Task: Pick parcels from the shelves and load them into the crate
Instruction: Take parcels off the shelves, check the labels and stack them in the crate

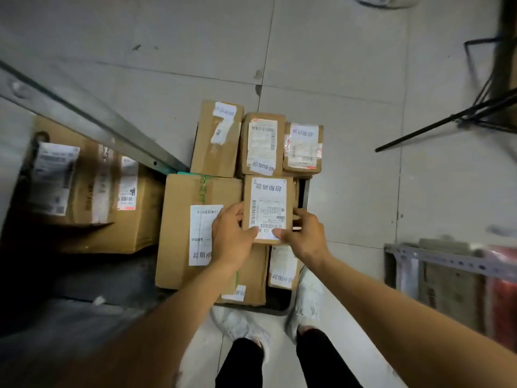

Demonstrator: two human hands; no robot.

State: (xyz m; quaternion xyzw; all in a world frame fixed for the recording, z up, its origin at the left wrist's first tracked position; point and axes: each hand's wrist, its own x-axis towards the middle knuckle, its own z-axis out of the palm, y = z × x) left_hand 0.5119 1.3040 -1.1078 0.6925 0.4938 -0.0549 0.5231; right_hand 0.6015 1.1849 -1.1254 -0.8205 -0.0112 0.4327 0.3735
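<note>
A small cardboard parcel (268,203) with a white shipping label sits on top of the load in the crate. My left hand (230,236) grips its left edge and my right hand (303,233) grips its right edge, thumbs on the label's near end. The dark crate (306,189) on the floor is nearly hidden under parcels; only a strip of its right wall and near rim show. A large box (181,228) fills its left side. Three parcels (216,140), (263,144), (303,148) stand along the far side, and two more (251,278), (282,266) lie under my wrists.
A grey shelf rail (84,119) runs diagonally at left, with big cartons (92,189) on the low shelf behind it. Another shelf (447,261) with goods stands at right. A black metal frame (458,119) leans at upper right. My white shoes (243,326) touch the crate's near side.
</note>
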